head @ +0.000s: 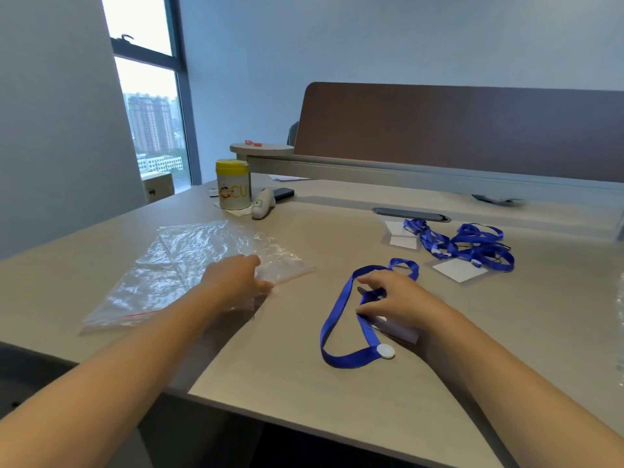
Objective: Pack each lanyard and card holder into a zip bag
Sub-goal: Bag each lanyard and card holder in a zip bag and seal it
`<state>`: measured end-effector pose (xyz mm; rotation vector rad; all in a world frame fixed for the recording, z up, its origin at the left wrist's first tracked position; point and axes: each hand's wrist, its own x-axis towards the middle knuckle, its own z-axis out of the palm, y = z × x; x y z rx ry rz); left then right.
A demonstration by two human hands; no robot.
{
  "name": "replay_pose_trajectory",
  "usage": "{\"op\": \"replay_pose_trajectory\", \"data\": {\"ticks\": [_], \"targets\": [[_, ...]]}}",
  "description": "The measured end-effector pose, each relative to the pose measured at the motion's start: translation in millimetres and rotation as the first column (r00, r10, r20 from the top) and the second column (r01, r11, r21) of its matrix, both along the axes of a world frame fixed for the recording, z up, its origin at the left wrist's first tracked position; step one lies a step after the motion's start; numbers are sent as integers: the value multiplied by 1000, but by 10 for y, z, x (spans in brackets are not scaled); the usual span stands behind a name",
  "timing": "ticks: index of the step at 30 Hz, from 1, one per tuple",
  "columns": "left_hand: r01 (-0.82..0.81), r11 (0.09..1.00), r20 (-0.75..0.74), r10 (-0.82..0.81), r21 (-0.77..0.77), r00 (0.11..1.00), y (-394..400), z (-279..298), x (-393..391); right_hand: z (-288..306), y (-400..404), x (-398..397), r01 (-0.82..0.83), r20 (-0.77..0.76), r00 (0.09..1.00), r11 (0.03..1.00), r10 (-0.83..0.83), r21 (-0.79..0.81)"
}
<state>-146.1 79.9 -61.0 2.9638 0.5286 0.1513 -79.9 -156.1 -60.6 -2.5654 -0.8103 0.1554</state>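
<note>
A pile of clear zip bags (189,261) with red seal strips lies on the left of the desk. My left hand (233,282) rests on the pile's right corner, its fingers curled on the plastic. A blue lanyard (337,312) with a white round button lies in a loop near the front. My right hand (395,298) sits over its strap and clip, fingers bent, with a clear card holder (401,331) partly hidden under the palm. More blue lanyards (472,246) and white card holders (459,270) lie tangled at the right rear.
A yellow-lidded canister (233,185), a white thermometer (263,204) and a dark phone (283,192) stand at the back left. A cable slot (410,213) and a brown divider panel (456,130) run behind. The desk's front edge (270,417) cuts diagonally near me.
</note>
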Motion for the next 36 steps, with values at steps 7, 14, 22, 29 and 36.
{"op": "replay_pose_trajectory", "data": {"ticks": [7,14,22,29,36], "targets": [[123,982,83,-112,-142,990,81,41,11,38,77,110,26,28,999,999,-25,-33],[228,952,259,-172,-206,950,15,137,137,108,177,314,-20,-161,987,996,6,-85],[317,937,274,-269,-149,923,-236,174,401,114,165,456,15,-7,1000,996,-16,-91],[310,929,240,-259,-204,935,-331,149,593,270,27,555,106,-5,994,967,-107,232],[337,905,308,-253,-260,917,-327,162,494,401,8,498,218,-234,968,766,-91,605]]}}
